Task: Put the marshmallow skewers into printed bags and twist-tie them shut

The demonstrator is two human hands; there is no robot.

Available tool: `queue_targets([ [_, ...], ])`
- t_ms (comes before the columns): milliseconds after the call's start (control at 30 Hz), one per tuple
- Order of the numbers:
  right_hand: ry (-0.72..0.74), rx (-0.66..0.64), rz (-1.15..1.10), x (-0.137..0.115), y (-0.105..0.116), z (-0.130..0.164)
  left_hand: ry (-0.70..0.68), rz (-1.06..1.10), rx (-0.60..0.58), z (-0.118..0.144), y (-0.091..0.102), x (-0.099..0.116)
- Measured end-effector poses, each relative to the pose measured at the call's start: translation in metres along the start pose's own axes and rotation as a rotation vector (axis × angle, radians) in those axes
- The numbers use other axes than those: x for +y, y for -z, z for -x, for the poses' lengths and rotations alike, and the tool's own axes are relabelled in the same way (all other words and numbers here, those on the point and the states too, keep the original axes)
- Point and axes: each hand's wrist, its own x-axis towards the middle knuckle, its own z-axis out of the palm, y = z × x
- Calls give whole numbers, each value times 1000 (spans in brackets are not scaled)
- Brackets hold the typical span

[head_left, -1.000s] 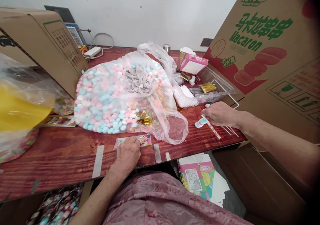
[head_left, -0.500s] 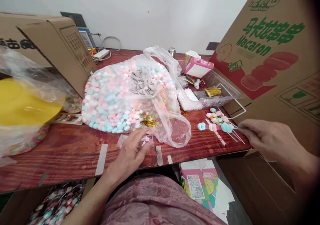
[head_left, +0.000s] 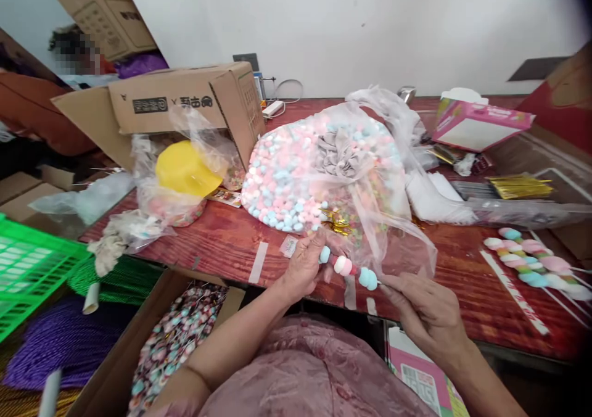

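A skewer of candy with blue, pink and white marshmallows (head_left: 343,265) is held level above the table's front edge. My right hand (head_left: 428,306) pinches its bare stick at the right end. At the other end, my left hand (head_left: 303,269) closes its fingers around the tip, beside a blue marshmallow; the fingertips are partly hidden. Just behind lies a big clear bag of marshmallows (head_left: 282,182), with gold twist ties (head_left: 337,221) and a grey bunched cloth (head_left: 340,152) on it. Several more candy skewers (head_left: 548,263) lie on the table to the right.
A clear tray (head_left: 522,213) holds gold ties and white sticks, with a pink carton (head_left: 481,124) behind. An open cardboard box (head_left: 185,99) and a yellow sheet in plastic (head_left: 185,170) are at left. Below stands a box of wrapped candies (head_left: 180,330). A green basket (head_left: 37,269) and a person (head_left: 41,111) are far left.
My right hand has brought one skewer from the right-hand group to the middle. My left hand has risen from the table and closed at its tip. The view has swung left.
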Motion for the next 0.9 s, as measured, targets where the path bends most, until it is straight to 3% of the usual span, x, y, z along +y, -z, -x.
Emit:
queue_targets([
  [167,-8,-30,-121,2,-15,-2,59,-97,-152,7,17,10],
  [300,-15,22,68,-13,-24,8,67,-150,-91,14,19,8],
  [367,-10,43,131,-22,-30,13,-26,-257,-47,17,20,7],
  [500,-53,84,135,-37,-41,16,-344,-575,17,16,24,4],
  [600,-111,123,57,-43,-48,19,-500,-644,87,13,30,1],
  [900,-68,181,-95,-57,-68,14,-668,-729,90,9,41,2],
])
